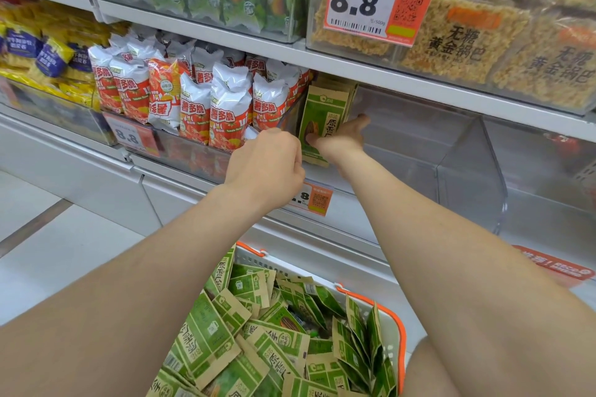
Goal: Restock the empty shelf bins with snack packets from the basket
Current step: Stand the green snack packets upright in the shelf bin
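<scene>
Right hand [342, 140] grips the upright sunflower-seed packets [322, 109] in the clear bin [471, 177]. Left hand [269, 159] is curled just beside them, its grip unclear. The basket [401, 342] sits below both hands.

On a store shelf, upright packets [322, 113] stand at the left end of a shelf bin [412, 138], the right hand [342, 138] around them and the left hand [271, 158] just beside, at the bin's front. Snack bags [200, 103] fill the bin to the left; a neighbouring bin [535, 177] sits to the right. Below, before the shelf, a basket [401, 348] holds loose packets [258, 342].
</scene>
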